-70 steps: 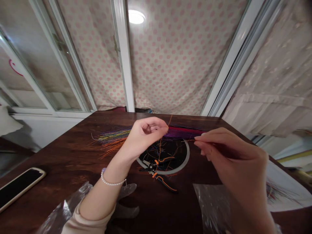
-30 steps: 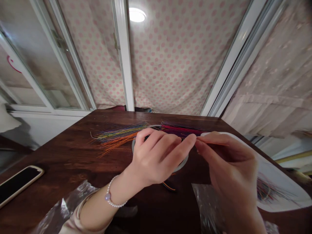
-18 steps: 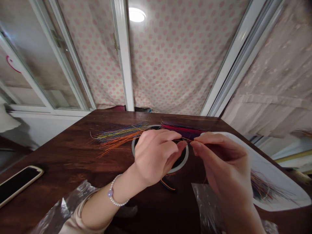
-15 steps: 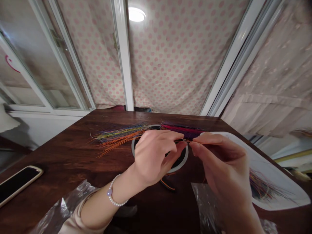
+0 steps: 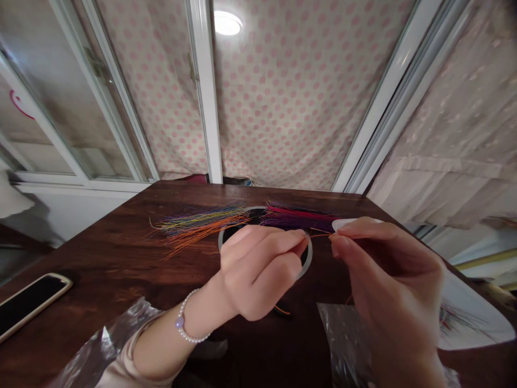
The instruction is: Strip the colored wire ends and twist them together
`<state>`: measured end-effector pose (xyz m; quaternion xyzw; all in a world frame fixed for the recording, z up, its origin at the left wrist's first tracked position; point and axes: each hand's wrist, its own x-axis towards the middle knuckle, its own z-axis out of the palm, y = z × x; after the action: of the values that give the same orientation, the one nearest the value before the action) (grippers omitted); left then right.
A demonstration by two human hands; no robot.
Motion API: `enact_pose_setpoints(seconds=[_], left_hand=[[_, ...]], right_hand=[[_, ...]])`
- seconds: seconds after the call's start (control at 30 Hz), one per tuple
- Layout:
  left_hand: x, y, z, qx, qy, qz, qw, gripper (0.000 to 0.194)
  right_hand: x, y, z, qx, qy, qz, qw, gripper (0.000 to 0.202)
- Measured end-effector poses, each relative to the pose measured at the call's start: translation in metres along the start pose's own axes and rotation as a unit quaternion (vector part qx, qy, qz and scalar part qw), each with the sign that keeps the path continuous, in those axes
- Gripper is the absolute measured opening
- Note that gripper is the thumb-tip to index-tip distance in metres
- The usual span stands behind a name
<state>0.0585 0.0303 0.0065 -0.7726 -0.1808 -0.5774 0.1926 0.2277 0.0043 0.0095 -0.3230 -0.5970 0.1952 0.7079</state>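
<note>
A thin orange wire spans the short gap between my two hands. My left hand, with a beaded bracelet at the wrist, is closed in a pinch at the wire's left end. The thumb and forefinger of my right hand pinch its right end. Under my left hand lies a round dark piece with a pale rim, mostly covered. Behind the hands, orange wires and multicoloured wires fan out to the left. Red and purple wires lie to the right.
A white tray with loose coloured wires stands at the right, partly behind my right hand. Clear plastic bags lie on the near side of the dark wooden table. A phone rests at the left edge.
My right hand has moved right, away from the left, so more of the orange wire shows between them. My left fingers have curled in more tightly.
</note>
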Motion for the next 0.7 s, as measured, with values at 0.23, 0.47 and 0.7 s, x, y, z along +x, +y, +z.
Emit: enact_pose_setpoints(seconds=[0.23,0.47,0.7], left_hand=[[0.007,0.000,-0.006,0.067,-0.037,0.071,0.994,0.015],[0.000,0.013,-0.013,0.059,-0.063,-0.001,0.996,0.023],[-0.004,0.009,-0.005,0.058,0.004,-0.005,0.998,0.025]], right_hand=[[0.001,0.002,0.004,0.015,-0.011,-0.022,1.000,0.026],[0.002,0.001,0.006,0.039,-0.018,-0.016,0.999,0.027],[0.002,0.001,0.005,0.041,-0.018,0.006,0.999,0.024]])
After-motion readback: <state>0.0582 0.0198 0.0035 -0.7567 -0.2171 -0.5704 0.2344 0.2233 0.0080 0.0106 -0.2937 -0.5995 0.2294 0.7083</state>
